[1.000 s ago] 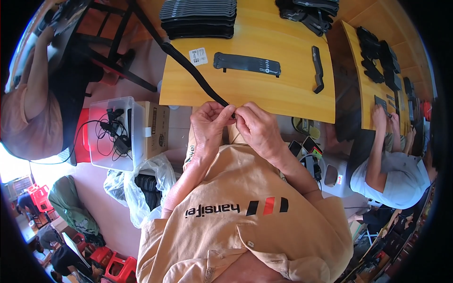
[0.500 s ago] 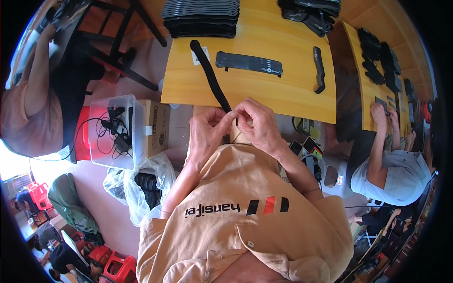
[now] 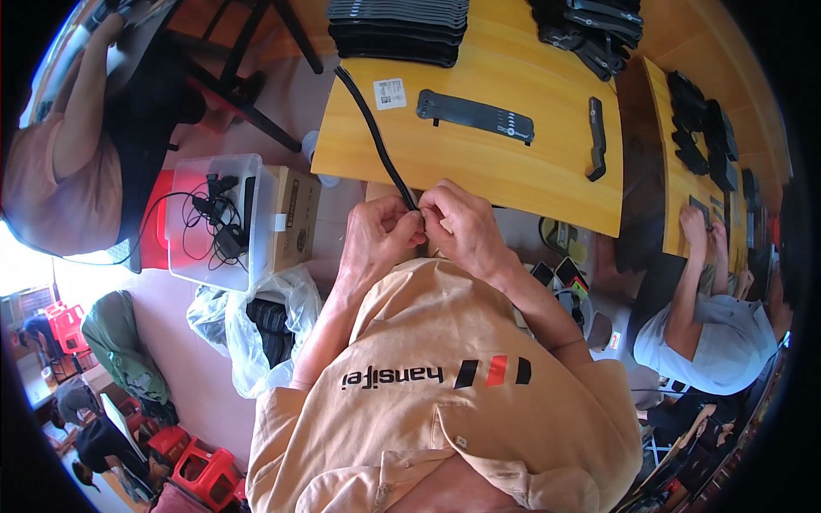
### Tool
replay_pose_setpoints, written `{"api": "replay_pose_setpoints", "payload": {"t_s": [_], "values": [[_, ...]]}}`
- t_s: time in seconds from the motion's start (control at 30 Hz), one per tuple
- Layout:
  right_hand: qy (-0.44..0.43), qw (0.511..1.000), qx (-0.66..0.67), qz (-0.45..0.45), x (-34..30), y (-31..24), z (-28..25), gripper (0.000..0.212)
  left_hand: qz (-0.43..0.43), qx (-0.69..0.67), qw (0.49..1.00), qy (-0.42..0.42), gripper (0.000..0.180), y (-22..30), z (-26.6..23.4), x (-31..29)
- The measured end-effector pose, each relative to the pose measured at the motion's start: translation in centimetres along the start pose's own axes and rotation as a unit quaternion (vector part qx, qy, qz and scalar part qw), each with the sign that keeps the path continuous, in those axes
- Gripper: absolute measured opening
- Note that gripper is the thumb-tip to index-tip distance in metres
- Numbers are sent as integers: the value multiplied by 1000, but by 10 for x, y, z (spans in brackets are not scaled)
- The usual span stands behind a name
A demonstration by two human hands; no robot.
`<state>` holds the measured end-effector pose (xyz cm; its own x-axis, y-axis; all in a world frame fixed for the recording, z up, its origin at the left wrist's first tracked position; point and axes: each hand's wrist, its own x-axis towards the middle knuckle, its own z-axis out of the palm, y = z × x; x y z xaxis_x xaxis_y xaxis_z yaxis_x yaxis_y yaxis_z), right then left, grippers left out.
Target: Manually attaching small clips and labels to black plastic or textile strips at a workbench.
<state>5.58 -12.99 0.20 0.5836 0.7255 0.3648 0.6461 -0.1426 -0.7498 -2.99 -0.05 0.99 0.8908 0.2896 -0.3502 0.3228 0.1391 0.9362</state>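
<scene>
A long black strap (image 3: 376,135) runs from the far left part of the yellow table down to my hands, just off the table's near edge. My left hand (image 3: 381,235) pinches its near end between thumb and fingers. Right beside it, my right hand (image 3: 458,224) is closed at the same end, fingertips meeting the left ones. My fingers hide the strap's tip. On the table (image 3: 530,184) beyond lies a flat dark grey band (image 3: 475,118) with small tabs and pale printing. A narrower dark band (image 3: 596,138) stands on edge to its right.
Stacked black bands (image 3: 398,32) and a loose pile (image 3: 590,34) sit at the table's far side, near a white label (image 3: 390,94). Left are a clear bin (image 3: 184,252) of cables, a carton (image 3: 295,218) and a plastic bag (image 3: 224,329). A co-worker (image 3: 705,338) sits at right.
The strap has turned, now showing its narrow edge, and its far end has shifted left, off the white label. My hands stay pinched together. The whole view has shifted slightly.
</scene>
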Motion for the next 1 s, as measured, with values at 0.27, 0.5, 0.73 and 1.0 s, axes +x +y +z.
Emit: {"api": "replay_pose_setpoints", "payload": {"t_s": [0.27, 0.5, 0.73, 1.0], "values": [[25, 997, -56, -53, 2, -7, 6, 16, 7, -7, 1000, 25, 16, 1, 0, 0], [13, 994, -95, -61, 0, -8, 11, 18, 37, 21, 998, 45, 15, -4, 1, 1], [-9, 986, -144, -79, -3, -10, 12, 22, 47, 49, 995, 71, 14, -15, 4, 3], [-52, 981, -168, -87, 0, -9, 8, 27, 37, 69, 994, 73, 13, -6, 6, 1]]}}
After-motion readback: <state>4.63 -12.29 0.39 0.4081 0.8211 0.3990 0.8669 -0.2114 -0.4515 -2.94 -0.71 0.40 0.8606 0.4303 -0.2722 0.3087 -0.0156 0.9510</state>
